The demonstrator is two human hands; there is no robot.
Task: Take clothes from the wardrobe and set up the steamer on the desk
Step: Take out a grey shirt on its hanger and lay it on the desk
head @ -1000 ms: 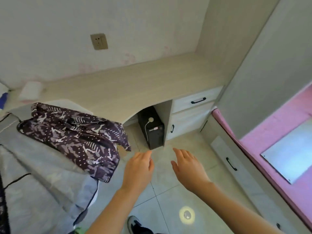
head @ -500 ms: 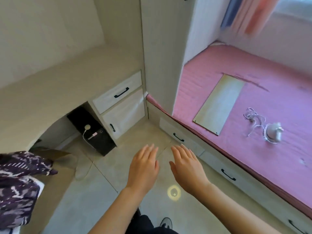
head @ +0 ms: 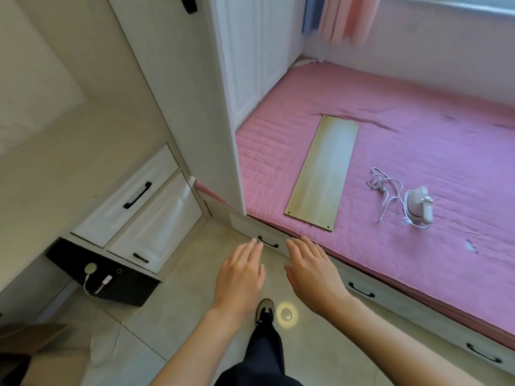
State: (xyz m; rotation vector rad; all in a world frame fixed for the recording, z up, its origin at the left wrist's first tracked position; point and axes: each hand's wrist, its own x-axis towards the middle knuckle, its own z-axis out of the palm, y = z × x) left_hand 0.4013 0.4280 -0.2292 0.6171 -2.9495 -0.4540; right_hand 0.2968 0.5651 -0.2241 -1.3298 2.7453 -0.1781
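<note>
A small white steamer [head: 418, 204] lies on the pink bed [head: 418, 151] at the right, its white cord [head: 383, 188] loosely coiled beside it. The tall white wardrobe [head: 245, 57] stands at the bed's head, doors closed. The pale desk [head: 55, 168] runs along the left wall. My left hand [head: 239, 277] and my right hand [head: 312, 271] hover side by side over the floor in front of the bed, palms down, fingers apart, holding nothing. Both are well short of the steamer.
A light wooden board [head: 323, 174] lies flat on the bed left of the steamer. Desk drawers [head: 136, 196] with black handles sit under the desk, a black computer case [head: 111, 280] below. Bed-base drawers [head: 359, 288] line the floor edge. Pink curtains [head: 345, 15] hang at the back.
The view has swung right, from the desk and patterned clothes to the bed and wardrobe. The steamer has come into view. Both hands stay empty and held out in front.
</note>
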